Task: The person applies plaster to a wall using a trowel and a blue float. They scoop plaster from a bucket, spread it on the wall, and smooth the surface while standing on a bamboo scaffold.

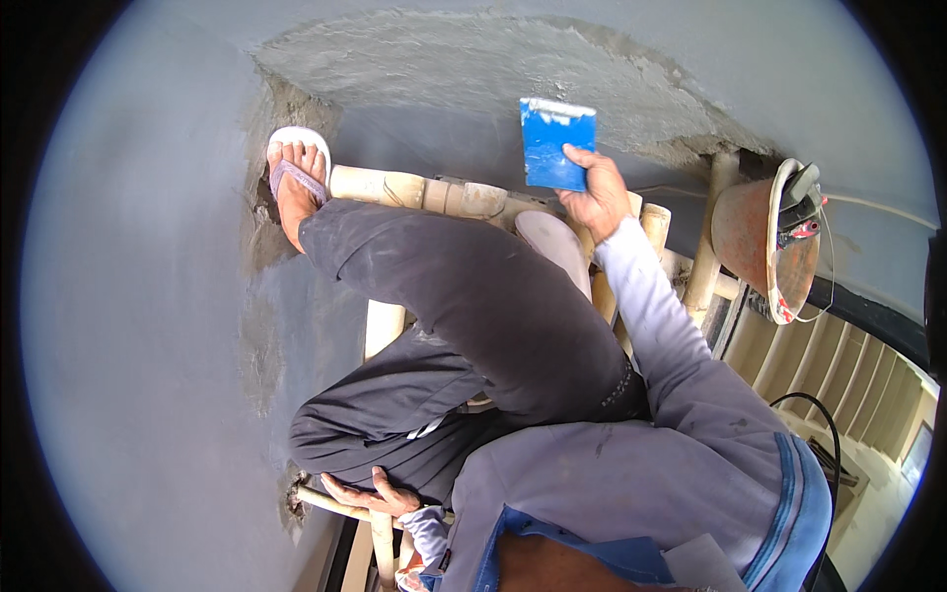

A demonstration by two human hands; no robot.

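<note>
My right hand (pixel 595 202) grips a flat blue rectangular plate tool (pixel 552 148), smeared with whitish material along its far edge, held near a rough grey plastered band (pixel 473 64) of wall. My left hand (pixel 380 496) lies low beside my bent leg, fingers stretched out along a bamboo pole (pixel 321 496), holding nothing that I can see. My sandalled foot (pixel 301 192) is braced against the wall at the end of a bamboo bar (pixel 380 186). Another pale sandal sole (pixel 552 252) shows behind my thigh.
I sit on bamboo scaffolding (pixel 710 276). A dirty bucket (pixel 740 242) with tools and a thin wire hangs at the right. Grey walls (pixel 138 286) surround the poles, with rough patches. A dark cable (pixel 834 434) loops by my right side; a slatted ceiling-like surface (pixel 829 365) shows at lower right.
</note>
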